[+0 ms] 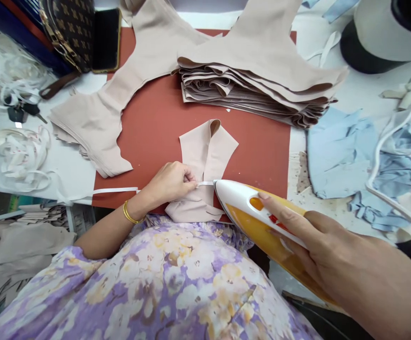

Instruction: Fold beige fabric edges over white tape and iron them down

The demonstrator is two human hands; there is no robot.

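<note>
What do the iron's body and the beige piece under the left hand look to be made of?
Iron: apparently glossy moulded plastic, white and yellow, showing highlights. Beige piece: soft matte fabric, probably a knit; it folds and curls at its top edge.

One head-worn view, looking forward and steeply down over the person's own torso; close above the left hand (172, 182) and right hand (336, 255); the worktable (262, 156) stretches beyond them.

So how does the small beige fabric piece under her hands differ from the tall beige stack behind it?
The small beige fabric piece is a single folded piece; the tall beige stack holds many layers. The piece is pinched by the left hand beside the yellow-and-white iron; the stack lies untouched. Both rest on the red mat.
</note>
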